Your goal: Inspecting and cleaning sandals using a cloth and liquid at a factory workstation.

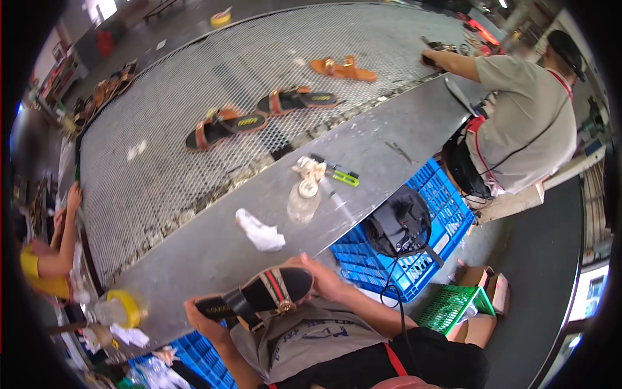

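Low in the frame, the left hand [197, 318] grips one end of a sandal [259, 295], fingers curled under its dark sole. The right hand [321, 275] closes on the other end, fingers wrapped over the edge by the sole's tan lining. Held between both hands, the sandal sits just off the near edge of the counter [214, 249], above the person's lap. Its long axis runs from lower left to upper right, so each hand has one end and neither is nearer than the other. It is flat, black-soled, with a red-and-green striped strap, a black strap and a small gold buckle.

On the counter just above lie a crumpled white rag [260, 231] and a clear bottle [303, 202] with green markers [343, 175] beside it. Further up, on the mesh belt [162, 117], lie two matching sandals [223, 126] and an orange pair [343, 67]. At upper right another person [528, 107] sits at the counter; blue crates [402, 259] stand below.
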Action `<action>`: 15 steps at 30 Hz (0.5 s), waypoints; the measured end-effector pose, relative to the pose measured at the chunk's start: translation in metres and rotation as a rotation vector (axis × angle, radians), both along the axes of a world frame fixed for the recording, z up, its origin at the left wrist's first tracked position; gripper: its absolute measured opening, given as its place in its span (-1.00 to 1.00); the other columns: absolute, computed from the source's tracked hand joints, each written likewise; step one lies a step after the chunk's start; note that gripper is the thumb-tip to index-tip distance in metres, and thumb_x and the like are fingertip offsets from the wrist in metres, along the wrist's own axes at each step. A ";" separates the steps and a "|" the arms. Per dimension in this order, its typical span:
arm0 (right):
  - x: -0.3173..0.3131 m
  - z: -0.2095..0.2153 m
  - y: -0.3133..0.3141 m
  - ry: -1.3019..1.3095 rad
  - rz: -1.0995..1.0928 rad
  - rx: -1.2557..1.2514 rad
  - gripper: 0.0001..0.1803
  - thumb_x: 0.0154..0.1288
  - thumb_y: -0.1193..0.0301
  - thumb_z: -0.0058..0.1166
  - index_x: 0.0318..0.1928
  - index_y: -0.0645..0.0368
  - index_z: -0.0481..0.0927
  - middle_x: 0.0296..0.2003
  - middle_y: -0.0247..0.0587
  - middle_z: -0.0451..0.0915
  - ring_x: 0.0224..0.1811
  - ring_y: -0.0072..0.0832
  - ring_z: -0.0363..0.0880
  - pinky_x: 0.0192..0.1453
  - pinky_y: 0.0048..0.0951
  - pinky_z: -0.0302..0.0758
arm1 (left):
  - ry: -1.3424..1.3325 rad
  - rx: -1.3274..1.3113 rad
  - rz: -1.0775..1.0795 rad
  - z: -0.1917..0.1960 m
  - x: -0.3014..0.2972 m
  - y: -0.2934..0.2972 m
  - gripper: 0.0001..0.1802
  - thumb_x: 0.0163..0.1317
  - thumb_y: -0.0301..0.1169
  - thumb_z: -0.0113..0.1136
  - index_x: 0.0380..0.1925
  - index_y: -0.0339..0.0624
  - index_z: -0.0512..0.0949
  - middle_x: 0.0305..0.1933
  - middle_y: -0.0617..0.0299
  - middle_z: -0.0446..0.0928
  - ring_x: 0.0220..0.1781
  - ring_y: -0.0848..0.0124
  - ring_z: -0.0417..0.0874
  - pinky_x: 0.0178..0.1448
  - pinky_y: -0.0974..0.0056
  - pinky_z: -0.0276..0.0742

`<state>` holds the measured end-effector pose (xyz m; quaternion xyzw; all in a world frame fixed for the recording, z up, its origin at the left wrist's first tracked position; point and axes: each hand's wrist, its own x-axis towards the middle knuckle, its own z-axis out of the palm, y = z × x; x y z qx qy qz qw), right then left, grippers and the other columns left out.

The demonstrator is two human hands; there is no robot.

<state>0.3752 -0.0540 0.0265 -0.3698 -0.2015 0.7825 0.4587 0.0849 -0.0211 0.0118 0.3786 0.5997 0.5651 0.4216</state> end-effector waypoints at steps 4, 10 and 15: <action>-0.002 0.008 0.003 -0.218 -0.100 0.191 -0.37 0.60 -0.06 -0.40 0.21 0.21 0.46 -0.31 -0.32 0.62 -0.42 -0.62 0.58 -0.48 -0.66 0.39 | 0.194 0.107 0.135 -0.042 -0.012 0.004 -0.52 0.53 -0.06 -0.22 -0.40 -0.15 0.51 -0.53 0.35 0.48 -0.62 0.63 0.42 -0.58 0.50 0.30; 0.015 -0.010 0.016 -0.969 -0.148 0.626 -0.73 0.47 0.28 0.02 0.01 0.18 0.57 -0.23 0.00 0.67 -0.22 -0.08 0.69 -0.14 -0.27 0.58 | 0.131 -0.037 0.006 -0.014 0.012 0.010 -0.50 0.55 -0.09 -0.27 -0.39 -0.23 0.46 -0.53 0.23 0.52 -0.56 0.51 0.49 -0.44 0.43 0.43; 0.018 -0.033 0.025 -1.038 -0.149 0.610 -0.76 0.44 0.28 0.05 -0.05 0.16 0.59 -0.34 -0.05 0.67 -0.32 -0.08 0.69 -0.22 -0.24 0.58 | 0.373 0.106 0.026 -0.052 -0.001 0.010 -0.51 0.56 -0.06 -0.27 -0.39 -0.22 0.39 -0.53 0.25 0.46 -0.54 0.51 0.50 -0.46 0.42 0.39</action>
